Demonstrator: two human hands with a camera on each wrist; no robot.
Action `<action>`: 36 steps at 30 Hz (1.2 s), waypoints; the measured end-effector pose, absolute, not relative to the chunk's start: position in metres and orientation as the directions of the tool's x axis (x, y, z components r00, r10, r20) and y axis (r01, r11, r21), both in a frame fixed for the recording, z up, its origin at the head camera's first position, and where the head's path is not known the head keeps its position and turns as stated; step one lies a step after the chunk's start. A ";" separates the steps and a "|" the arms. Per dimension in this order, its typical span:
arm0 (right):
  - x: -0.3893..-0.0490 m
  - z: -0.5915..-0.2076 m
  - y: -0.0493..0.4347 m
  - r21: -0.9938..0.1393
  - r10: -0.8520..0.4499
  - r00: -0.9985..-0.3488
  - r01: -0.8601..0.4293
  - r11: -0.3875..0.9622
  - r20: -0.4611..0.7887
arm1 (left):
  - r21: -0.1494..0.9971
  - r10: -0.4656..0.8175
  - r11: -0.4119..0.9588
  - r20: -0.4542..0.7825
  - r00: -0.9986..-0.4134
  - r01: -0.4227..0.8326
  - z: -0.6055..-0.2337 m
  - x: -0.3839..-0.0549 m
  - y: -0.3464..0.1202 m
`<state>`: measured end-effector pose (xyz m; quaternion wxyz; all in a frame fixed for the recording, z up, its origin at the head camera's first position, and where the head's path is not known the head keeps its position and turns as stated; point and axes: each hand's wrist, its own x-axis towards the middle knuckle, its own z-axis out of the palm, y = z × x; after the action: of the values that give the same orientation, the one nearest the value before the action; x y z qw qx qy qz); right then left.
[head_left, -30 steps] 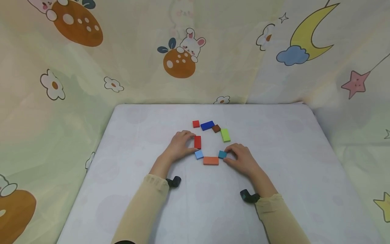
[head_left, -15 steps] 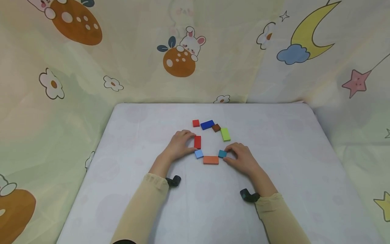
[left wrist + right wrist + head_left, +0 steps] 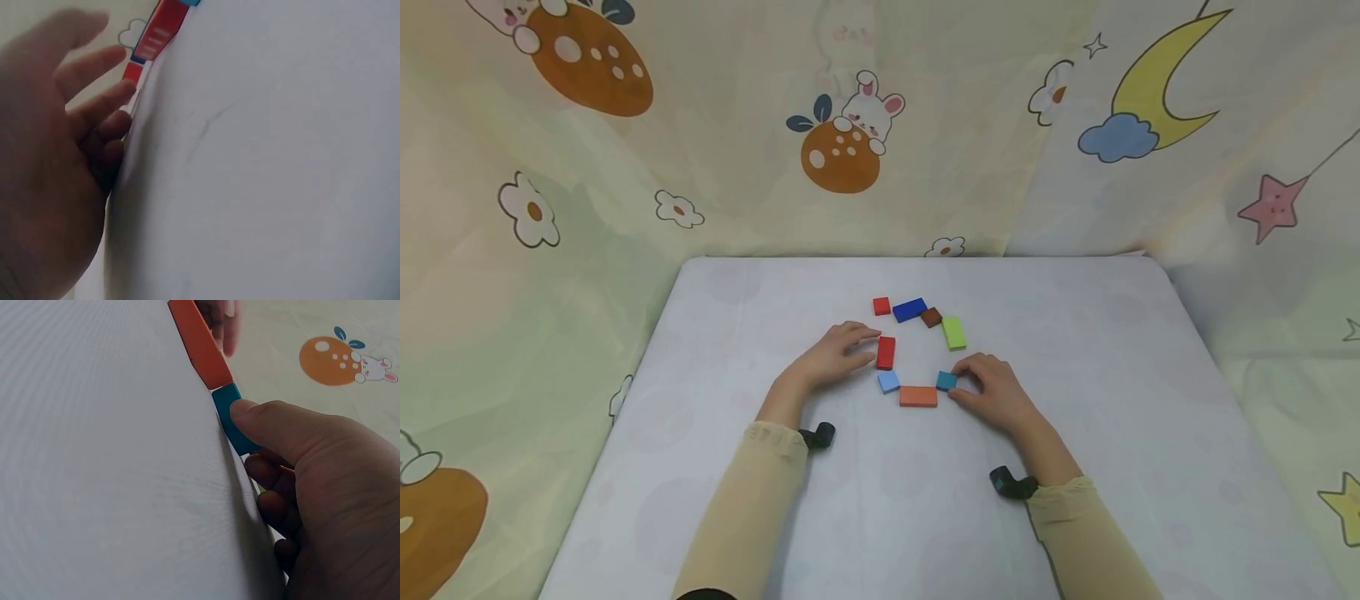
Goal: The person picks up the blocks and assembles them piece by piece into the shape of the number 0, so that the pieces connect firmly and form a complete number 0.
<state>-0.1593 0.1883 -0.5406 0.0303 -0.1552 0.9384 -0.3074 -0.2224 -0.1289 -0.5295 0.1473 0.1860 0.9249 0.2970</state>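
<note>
My right hand [image 3: 996,390] pinches a small teal block [image 3: 229,419], thumb on one face, at the right end of the orange block [image 3: 918,397]. My left hand [image 3: 831,357] is just left of the long red block [image 3: 886,353], its fingers loosely spread and nothing held. In the left wrist view, pale marks show on the side of that red block [image 3: 164,31]. Between the red and orange blocks sits a small light blue block [image 3: 889,382]. The blocks lie flat in a rough ring with gaps.
At the far side of the ring are a small red block [image 3: 882,306], a dark blue block [image 3: 910,310] touching a brown block [image 3: 931,317], and a lime green block [image 3: 954,332]. All lie on a white table [image 3: 880,517] backed by a patterned cloth [image 3: 940,125].
My left hand has let go of the long red block and drawn back slightly left. That block now tilts a little, with a gap to the light blue one. The right hand stays put.
</note>
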 end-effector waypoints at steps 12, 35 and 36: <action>-0.159 -0.541 0.189 -0.589 -0.315 -0.947 -0.289 0.755 0.060 | 0.468 0.449 0.781 0.040 -0.893 0.414 -0.542 -0.211 -0.121; -0.159 -0.540 0.188 -0.578 -0.319 -0.944 -0.304 0.758 0.078 | 0.498 0.383 0.793 0.039 -0.923 0.351 -0.541 -0.200 -0.120; -0.159 -0.540 0.188 -0.576 -0.321 -0.944 -0.305 0.758 0.078 | 0.507 0.379 0.790 0.039 -0.925 0.345 -0.541 -0.199 -0.121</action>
<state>-0.1587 0.1878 -0.5399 0.0129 -0.1669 0.9375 -0.3052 -0.1990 -0.1206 -0.5412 0.0322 0.1915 0.9454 0.2617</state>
